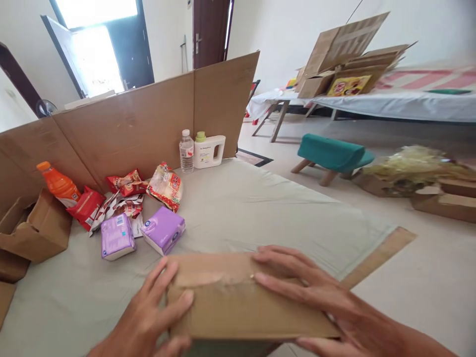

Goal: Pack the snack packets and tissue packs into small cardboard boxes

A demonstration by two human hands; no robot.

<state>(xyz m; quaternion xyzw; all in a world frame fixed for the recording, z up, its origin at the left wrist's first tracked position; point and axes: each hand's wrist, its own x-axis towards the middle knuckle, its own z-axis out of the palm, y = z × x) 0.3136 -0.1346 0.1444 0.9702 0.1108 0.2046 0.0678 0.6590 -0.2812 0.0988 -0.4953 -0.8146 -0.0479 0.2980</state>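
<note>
A closed cardboard box (pixel 238 307) is at the near edge of the cloth-covered table, with a strip of tape along its top seam. My left hand (pixel 148 307) grips its left end, thumb on the top and fingers around the side. Across the right part lies my right hand (pixel 308 287), fingers over the top and thumb low at the near edge. Both hands press against the cardboard. Beyond the box are two purple tissue packs (pixel 163 229). The underside of the box is hidden.
Snack packets (pixel 165 186), an orange drink bottle (pixel 57 183), a water bottle (pixel 186 152) and a white jug (pixel 210 151) stand or lie before a cardboard screen (pixel 130 124). Open boxes (pixel 40 228) are at the left. A green stool (pixel 330 152) stands on the floor to the right.
</note>
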